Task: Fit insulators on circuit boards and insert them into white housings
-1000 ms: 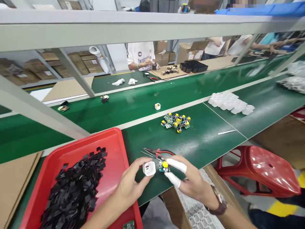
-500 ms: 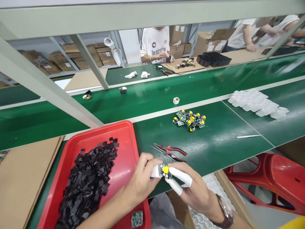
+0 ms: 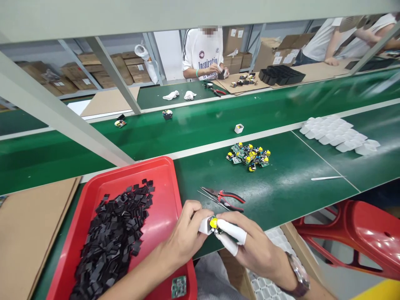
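My left hand [image 3: 187, 225] grips a small white plastic housing [image 3: 205, 225], its open end turned to the right. Between the white-covered fingertips of my right hand [image 3: 246, 239] is a circuit board [image 3: 214, 223] with a yellow component. The board sits partly inside the housing's mouth; how deep is hidden by my fingers. Just beyond my hands lie red-and-black pliers [image 3: 226, 198] and thin tweezers [image 3: 212, 197] on the green bench. Farther back is a pile of similar circuit boards [image 3: 248, 156].
A red tray [image 3: 165, 183] of black pieces [image 3: 115, 233] stands at left, with one loose board [image 3: 178, 287] inside. White housings [image 3: 337, 135] lie at right near a white stick [image 3: 328, 178]. Behind, a green conveyor [image 3: 200, 121] carries several parts. A co-worker [image 3: 203, 54] works opposite. A red stool [image 3: 359, 237] is at right.
My right hand has moved slightly left, bringing the circuit board farther into the white housing. Parts on the conveyor have shifted to the right.
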The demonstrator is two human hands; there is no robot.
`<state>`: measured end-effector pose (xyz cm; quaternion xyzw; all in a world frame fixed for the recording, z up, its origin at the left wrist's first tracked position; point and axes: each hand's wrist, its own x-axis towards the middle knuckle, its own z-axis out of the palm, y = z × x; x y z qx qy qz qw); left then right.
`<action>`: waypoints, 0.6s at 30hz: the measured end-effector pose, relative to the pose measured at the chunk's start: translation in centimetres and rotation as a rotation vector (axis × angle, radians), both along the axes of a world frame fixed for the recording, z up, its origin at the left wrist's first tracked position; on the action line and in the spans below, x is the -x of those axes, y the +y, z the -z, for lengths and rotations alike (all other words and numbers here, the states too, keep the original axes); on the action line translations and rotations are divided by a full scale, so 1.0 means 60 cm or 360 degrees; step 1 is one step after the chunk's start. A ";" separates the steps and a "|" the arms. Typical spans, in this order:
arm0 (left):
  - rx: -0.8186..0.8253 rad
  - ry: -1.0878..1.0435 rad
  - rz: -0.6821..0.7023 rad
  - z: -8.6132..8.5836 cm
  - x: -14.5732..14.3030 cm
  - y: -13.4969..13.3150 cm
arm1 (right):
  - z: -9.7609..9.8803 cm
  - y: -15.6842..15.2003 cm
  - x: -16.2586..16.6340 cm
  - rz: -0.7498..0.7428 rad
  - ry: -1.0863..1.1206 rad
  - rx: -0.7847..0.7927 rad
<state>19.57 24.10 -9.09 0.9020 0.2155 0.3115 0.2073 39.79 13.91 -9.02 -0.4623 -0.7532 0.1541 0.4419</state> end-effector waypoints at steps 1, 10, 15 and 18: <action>-0.0005 -0.0001 0.0007 -0.001 -0.001 0.000 | 0.001 0.000 -0.001 0.0002 0.0005 0.0001; 0.0071 0.0022 -0.0027 -0.010 -0.003 -0.006 | 0.001 -0.004 -0.011 0.0026 0.0071 -0.0010; 0.0242 -0.0079 0.0053 -0.017 -0.004 -0.008 | 0.000 -0.004 -0.017 0.0037 0.0003 -0.0079; 0.0305 -0.0071 0.0089 -0.019 -0.003 -0.008 | -0.004 -0.002 -0.020 0.0010 -0.0017 -0.0130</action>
